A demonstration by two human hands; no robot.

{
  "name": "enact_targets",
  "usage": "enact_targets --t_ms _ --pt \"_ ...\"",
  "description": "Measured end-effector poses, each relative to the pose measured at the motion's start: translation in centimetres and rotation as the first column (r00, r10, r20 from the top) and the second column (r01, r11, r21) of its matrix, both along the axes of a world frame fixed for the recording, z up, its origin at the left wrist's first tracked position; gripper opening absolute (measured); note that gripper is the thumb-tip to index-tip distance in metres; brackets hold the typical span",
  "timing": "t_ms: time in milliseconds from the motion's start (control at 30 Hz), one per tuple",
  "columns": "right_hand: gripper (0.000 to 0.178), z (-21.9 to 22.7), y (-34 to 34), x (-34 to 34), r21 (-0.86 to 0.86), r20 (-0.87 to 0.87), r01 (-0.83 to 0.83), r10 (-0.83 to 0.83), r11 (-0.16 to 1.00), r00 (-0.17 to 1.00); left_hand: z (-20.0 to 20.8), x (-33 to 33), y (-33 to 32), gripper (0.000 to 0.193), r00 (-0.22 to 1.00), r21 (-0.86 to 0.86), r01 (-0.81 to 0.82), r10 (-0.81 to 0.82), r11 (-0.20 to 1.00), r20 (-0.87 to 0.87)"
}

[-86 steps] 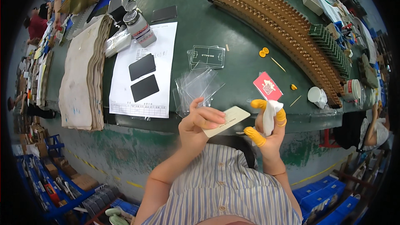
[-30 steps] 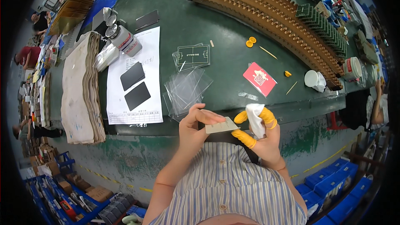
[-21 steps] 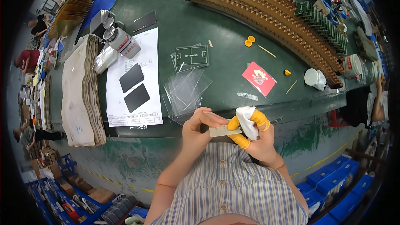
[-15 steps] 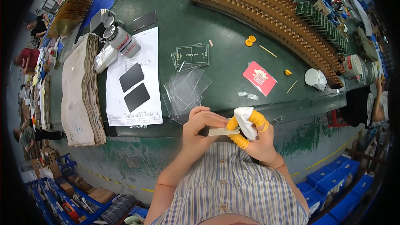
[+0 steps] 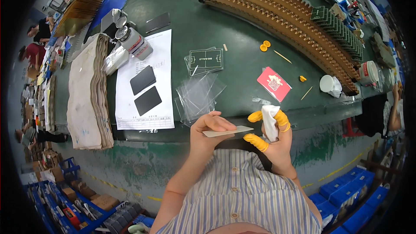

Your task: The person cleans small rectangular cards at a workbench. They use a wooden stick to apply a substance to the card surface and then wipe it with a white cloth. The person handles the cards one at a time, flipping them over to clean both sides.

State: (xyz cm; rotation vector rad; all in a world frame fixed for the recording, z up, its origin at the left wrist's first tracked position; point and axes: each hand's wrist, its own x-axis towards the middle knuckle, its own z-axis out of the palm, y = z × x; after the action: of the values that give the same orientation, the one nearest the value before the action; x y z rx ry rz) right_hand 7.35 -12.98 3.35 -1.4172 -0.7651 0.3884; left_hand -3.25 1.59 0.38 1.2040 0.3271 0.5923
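Note:
My left hand (image 5: 211, 131) grips a thin, pale flat plate (image 5: 229, 131) by its left part, just in front of the table edge. To its right, my right hand (image 5: 281, 147) wears yellow finger cots and holds a folded white cloth (image 5: 270, 123). The right fingertips are spread a little way from the plate's right end and do not touch it. On the table beyond lie clear plastic sheets (image 5: 199, 97), green cards with a white pitch pattern (image 5: 206, 62) and a red card (image 5: 274, 83) with a pale figure.
Long brown notched racks (image 5: 277, 28) cross the far right, with green cards (image 5: 338, 30) standing in them. Two black plates (image 5: 147, 101) lie on a white paper sheet (image 5: 167, 117) at left, near a metal-topped bottle (image 5: 135, 43) and stacked boards (image 5: 86, 99). Wooden sticks (image 5: 282, 56) and a white jar (image 5: 368, 73) sit at right.
My right hand has drawn away from the plate to the right, its fingers spreading off it with the cloth. My left hand still holds the plate. The whole view has shifted slightly.

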Motion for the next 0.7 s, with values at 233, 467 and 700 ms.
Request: enact_targets --t_ms 233,467,700 --pt "0.058 -0.2 0.3 -0.3 -0.015 0.048 0.014 -0.014 1.0 0.999 0.1 0.0 -0.3 0.029 0.998 -0.057 0.031 -0.029 0.998 0.048" --pt "0.05 -0.8 -0.3 -0.6 0.13 -0.149 -0.015 0.034 0.991 0.988 0.2 0.1 -0.3 0.026 0.999 0.003 0.025 -0.025 1.0 0.037" --pt "0.055 -0.1 -0.9 -0.2 0.119 -0.045 -0.048 0.053 0.992 0.998 0.7 -0.5 0.2 0.024 0.999 0.152 -0.039 0.041 0.988 -0.006"
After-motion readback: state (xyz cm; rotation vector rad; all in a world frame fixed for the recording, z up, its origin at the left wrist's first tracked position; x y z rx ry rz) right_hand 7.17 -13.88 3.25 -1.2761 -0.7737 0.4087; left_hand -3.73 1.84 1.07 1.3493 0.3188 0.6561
